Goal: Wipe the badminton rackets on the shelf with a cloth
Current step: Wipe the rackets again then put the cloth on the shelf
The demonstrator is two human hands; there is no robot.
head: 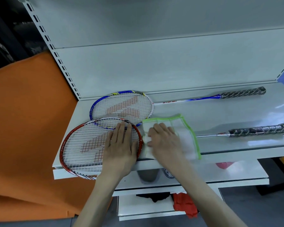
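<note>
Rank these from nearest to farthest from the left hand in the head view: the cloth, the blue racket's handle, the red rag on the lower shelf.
From the left hand:
1. cloth, just right of it.
2. red rag, below, lower shelf.
3. blue racket's handle, far right, back of shelf.

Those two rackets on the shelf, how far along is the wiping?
Nothing shows as finished. In hand: the left hand presses flat on the red racket head while the right hand grips the cloth at its shaft. Left: the blue racket behind lies untouched.
</note>
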